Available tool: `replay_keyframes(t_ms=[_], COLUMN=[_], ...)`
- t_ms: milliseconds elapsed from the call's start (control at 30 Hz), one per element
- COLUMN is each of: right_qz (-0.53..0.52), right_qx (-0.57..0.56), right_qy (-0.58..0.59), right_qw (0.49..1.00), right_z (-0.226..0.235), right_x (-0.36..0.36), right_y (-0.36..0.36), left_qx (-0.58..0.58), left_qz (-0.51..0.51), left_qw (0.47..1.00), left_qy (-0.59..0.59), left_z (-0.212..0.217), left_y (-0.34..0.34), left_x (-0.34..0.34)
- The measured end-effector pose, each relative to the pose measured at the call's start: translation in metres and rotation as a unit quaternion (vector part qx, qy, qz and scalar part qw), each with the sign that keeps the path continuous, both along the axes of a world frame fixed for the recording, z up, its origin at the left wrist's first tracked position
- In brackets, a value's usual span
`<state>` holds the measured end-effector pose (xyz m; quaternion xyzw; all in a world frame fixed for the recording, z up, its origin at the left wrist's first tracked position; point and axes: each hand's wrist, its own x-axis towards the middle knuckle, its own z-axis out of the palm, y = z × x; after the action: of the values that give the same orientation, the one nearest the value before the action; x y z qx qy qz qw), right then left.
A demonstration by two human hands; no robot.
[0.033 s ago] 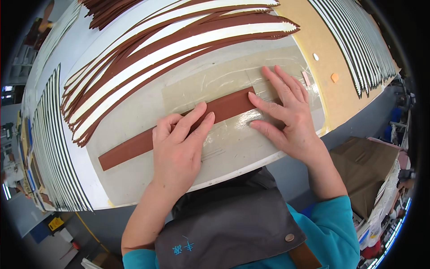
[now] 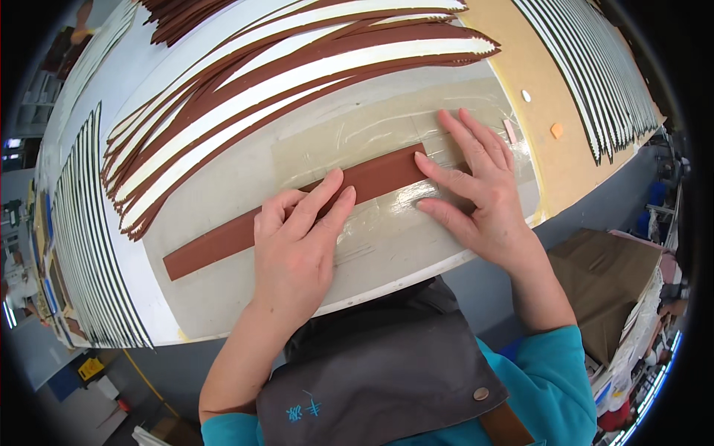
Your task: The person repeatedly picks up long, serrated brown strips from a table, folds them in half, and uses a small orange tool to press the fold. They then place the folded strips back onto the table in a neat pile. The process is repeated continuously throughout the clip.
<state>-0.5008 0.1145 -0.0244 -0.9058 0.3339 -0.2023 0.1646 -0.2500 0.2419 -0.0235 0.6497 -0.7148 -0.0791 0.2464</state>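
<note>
A long, narrow reddish-brown strip (image 2: 387, 175), leather-like with straight edges, lies flat on a grey-beige work surface (image 2: 223, 297). My left hand (image 2: 292, 249) rests over the middle of this strip, its fingers laid on it and hiding part of its length. At the strip's right end, the index fingertip of my right hand (image 2: 487, 189) touches the corner. The thumb and other fingers of that hand are spread apart over a glossy clear film (image 2: 312, 149) on the surface. Neither hand grips anything.
Beyond the strip lies a bundle of brown-and-white strips (image 2: 327, 63) with jagged ends. Rows of black-edged white strips lie at the left (image 2: 93, 245) and far right (image 2: 587, 74). A small orange piece (image 2: 556, 131) and a white oval piece (image 2: 526, 96) sit on the tan board (image 2: 513, 44).
</note>
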Motion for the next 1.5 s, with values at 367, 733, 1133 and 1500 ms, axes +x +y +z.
replay_keyframes(t_ms=[367,733,1133,1500], right_qz=[-0.004,-0.003,0.003,-0.261], right_qx=[-0.023,-0.028,-0.029,0.095], right_qy=[0.007,0.027,0.038,-0.235], right_qw=[1.0,0.999,0.999,0.932], right_z=[-0.001,-0.002,-0.001,0.004], right_x=[0.006,0.003,0.004,-0.082], right_y=[0.002,0.0,0.005,-0.055], left_qx=[-0.01,-0.013,-0.048,-0.007], left_qz=[0.046,0.046,0.051,0.059], left_qw=[0.999,0.998,0.998,0.997], left_qy=[-0.022,-0.032,-0.006,-0.049], left_z=[-0.003,-0.003,-0.012,-0.004], left_y=[0.027,0.025,0.029,0.028], left_x=[0.002,-0.001,0.002,0.005])
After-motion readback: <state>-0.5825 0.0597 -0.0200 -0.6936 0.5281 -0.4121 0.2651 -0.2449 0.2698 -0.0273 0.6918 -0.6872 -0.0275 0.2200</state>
